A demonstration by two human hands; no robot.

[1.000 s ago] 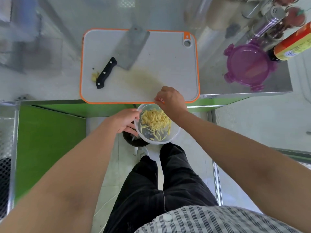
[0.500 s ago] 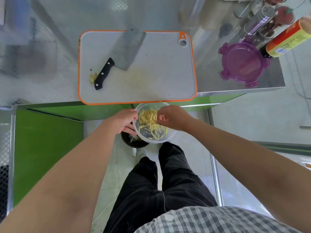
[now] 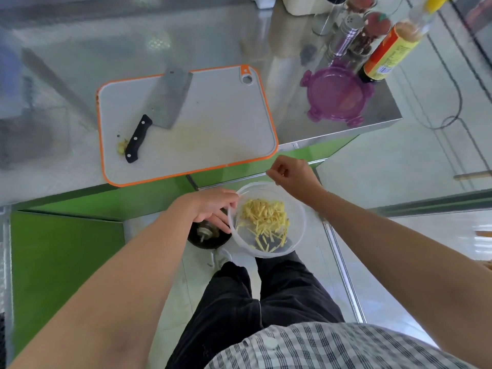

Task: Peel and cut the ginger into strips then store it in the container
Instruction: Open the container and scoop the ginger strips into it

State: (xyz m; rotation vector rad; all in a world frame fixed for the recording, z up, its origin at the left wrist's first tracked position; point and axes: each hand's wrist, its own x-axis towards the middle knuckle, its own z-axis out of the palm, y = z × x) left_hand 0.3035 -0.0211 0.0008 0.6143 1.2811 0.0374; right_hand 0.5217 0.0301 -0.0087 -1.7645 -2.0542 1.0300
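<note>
Below counter (image 3: 292, 121) edge: left hand (image 3: 207, 206) fingers (image 3: 222, 225) clamp clear container (image 3: 300, 211) rim, ginger strips (image 3: 263, 218) inside; right hand (image 3: 295, 178) fingers (image 3: 278, 167) curled together.

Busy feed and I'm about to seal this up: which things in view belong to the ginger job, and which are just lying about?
Job: container in the left hand, ginger strips inside it, purple lid, cleaver, cutting board, ginger scrap by the cleaver handle.
Lying about: sauce bottle, spice jars, metal shaker.
</note>
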